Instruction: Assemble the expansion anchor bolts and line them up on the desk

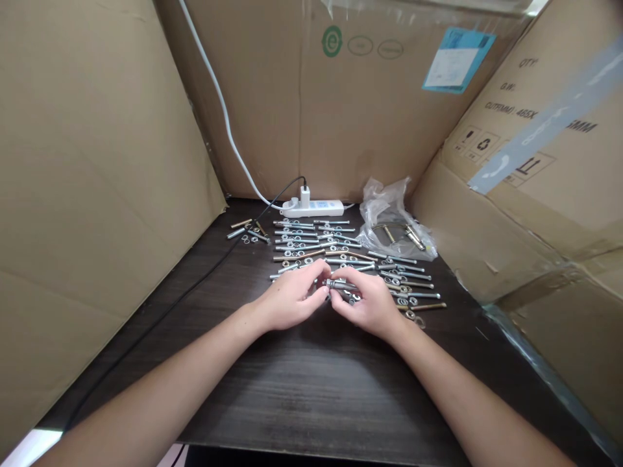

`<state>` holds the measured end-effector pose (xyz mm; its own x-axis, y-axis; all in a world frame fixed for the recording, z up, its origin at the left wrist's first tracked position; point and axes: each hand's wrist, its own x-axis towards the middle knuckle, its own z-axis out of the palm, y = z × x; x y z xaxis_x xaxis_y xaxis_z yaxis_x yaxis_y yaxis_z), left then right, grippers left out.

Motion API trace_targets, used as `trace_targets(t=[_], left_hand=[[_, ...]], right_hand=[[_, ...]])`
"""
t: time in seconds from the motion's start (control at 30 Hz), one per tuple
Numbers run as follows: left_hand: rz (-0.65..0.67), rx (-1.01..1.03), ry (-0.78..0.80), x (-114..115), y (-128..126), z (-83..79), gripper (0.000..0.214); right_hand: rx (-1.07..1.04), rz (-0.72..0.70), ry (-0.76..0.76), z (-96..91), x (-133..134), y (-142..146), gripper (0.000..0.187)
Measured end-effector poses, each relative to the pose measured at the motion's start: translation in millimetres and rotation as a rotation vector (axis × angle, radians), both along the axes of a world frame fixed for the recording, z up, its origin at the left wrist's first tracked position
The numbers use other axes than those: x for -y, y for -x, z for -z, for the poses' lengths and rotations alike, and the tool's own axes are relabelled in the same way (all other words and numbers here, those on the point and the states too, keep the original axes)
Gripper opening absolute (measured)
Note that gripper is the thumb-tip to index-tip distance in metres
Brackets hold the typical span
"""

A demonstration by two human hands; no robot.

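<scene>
Between my two hands is a silvery expansion bolt (341,285), held just above the table and lying roughly level. My right hand (370,299) pinches its shaft with thumb and fingers. At the bolt's left end, the thumb and fingers of my left hand (294,296) close around the tip, where a small nut or washer seems to sit; the fingers partly cover it. Rows of bolts, sleeves, nuts and washers (298,247) lie just beyond my hands. To the right, more bolts (413,277) with loose nuts and washers (411,315) are lined up beside my right wrist.
A small pile of bolts and washers (249,232) lies at the back left. Behind the rows are a white power strip (318,208) and a clear plastic bag (384,201) holding bolts. A black cable (195,285) crosses the dark table (311,389). Cardboard walls (272,117) enclose three sides.
</scene>
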<state>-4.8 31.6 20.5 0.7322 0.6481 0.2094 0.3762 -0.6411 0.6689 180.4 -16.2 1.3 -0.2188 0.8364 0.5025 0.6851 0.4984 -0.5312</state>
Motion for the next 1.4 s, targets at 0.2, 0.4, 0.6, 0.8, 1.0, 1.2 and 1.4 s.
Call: trace_targets(t=[0.2,0.4,0.6,0.8,1.0,1.2,1.4], left_hand=[[0.016,-0.028,-0.019,-1.6,-1.5,3.8,0.024],[-0.006,-0.006,-0.008,-3.3,-4.0,8.3,0.031],[0.003,0.036,0.034,-3.4,-2.7,6.6,0.027],[0.014,0.074,0.087,0.6,-1.4,3.4,0.006],[0.038,0.047,0.032,-1.6,-3.6,6.5,0.021],[-0.006,0.045,0.032,-1.9,-3.3,8.0,0.033],[-0.007,0.156,-0.036,0.7,-1.7,5.1,0.008]], right_hand=[[0.013,0.006,-0.008,0.1,-0.7,-1.4,0.02],[0.017,-0.051,0.023,-0.6,-2.1,-2.8,0.021],[0.027,-0.077,0.001,-0.2,-1.1,-2.4,0.023],[-0.018,-0.025,-0.048,-1.0,-0.2,-1.6,0.021],[-0.026,-0.023,-0.11,-0.4,-0.7,-1.9,0.021],[-0.006,0.004,-0.104,2.3,-0.9,-1.3,0.021],[-0.035,-0.003,-0.135,0.1,-0.8,-0.8,0.02]])
